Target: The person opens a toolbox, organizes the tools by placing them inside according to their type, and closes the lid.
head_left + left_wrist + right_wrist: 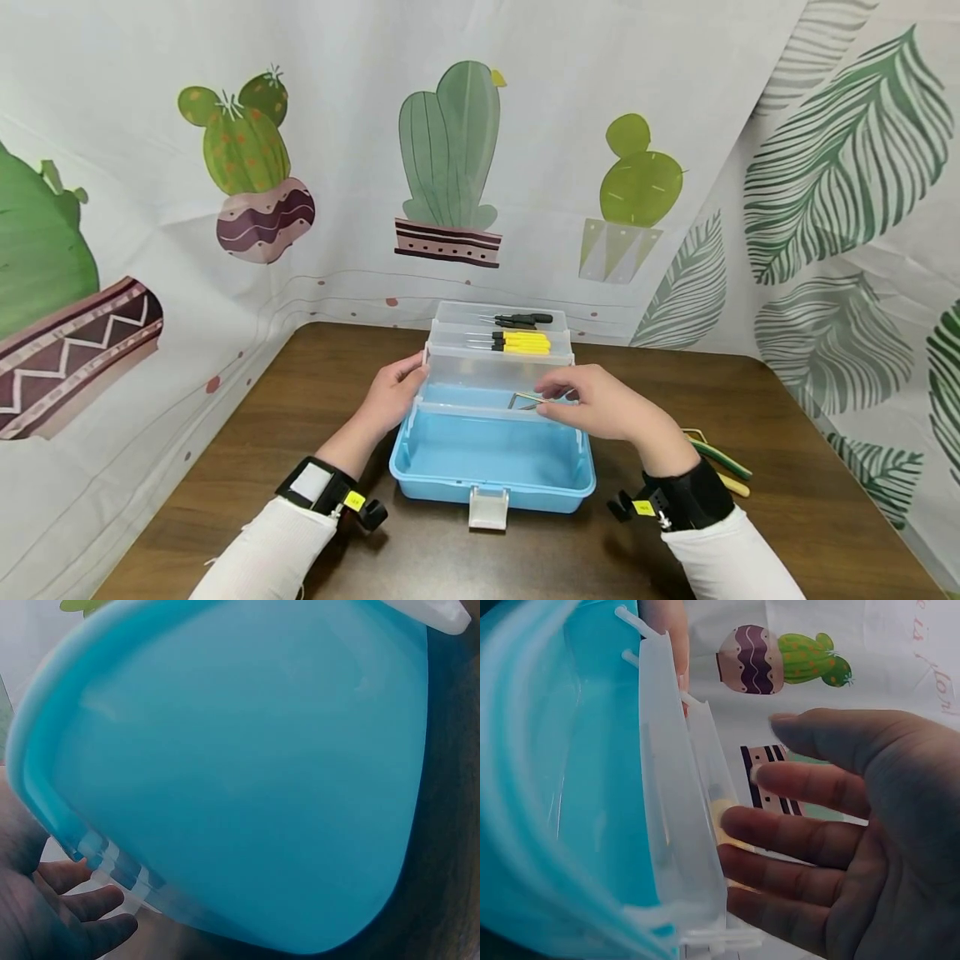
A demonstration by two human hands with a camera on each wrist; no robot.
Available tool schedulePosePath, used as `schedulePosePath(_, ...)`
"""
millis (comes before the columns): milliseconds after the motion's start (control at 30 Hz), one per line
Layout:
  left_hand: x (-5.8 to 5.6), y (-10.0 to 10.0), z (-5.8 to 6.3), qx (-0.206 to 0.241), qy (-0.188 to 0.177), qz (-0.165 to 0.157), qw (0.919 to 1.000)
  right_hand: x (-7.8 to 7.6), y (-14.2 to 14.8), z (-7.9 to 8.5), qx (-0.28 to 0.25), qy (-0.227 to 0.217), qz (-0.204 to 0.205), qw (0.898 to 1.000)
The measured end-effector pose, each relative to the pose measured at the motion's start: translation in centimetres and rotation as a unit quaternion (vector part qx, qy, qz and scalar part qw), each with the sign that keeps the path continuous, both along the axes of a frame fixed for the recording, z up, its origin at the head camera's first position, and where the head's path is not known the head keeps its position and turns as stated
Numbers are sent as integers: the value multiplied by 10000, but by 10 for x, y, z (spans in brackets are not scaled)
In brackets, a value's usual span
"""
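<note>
Placing hex keys point(529, 397) in the cantilever toolbox point(487, 450) seems underway: right hand point(596, 407) over its right, fingers parted; left hand point(390, 390) at its left, grip unclear; next, likely withdraw

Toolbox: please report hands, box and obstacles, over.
Left hand at left end of clear trays. Right hand open, beside bent rods. Toolbox open. Green handle at right, apparently not in the way.

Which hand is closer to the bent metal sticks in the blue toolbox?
The right hand. Its fingertips are right by the bent metal sticks. The left hand is farther away, at the left edge of the clear trays.
</note>
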State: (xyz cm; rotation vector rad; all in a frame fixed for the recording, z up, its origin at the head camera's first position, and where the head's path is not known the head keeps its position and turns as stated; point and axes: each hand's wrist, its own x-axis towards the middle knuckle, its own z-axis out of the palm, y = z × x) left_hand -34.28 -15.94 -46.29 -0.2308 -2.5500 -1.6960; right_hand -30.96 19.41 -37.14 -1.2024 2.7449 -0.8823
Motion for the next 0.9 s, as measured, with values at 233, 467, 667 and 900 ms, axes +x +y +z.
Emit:
schedulePosePath(233, 1, 0, 1, 18, -27, -19, 10000, 6, 24, 0, -283, 96, -381, 9988)
schedulePosePath(467, 1, 0, 1, 4, -35, -27, 10000, 6, 62, -1, -289, 307, -1070, 9934)
schedulePosePath(667, 0, 0, 2, 16, -43, -17, 10000, 11, 97, 3, -50, 258, -1726, 9846)
schedulePosePath(900, 1, -1, 2, 30, -127, -46, 9999, 9, 140, 4, 146, 90, -2184, 9757)
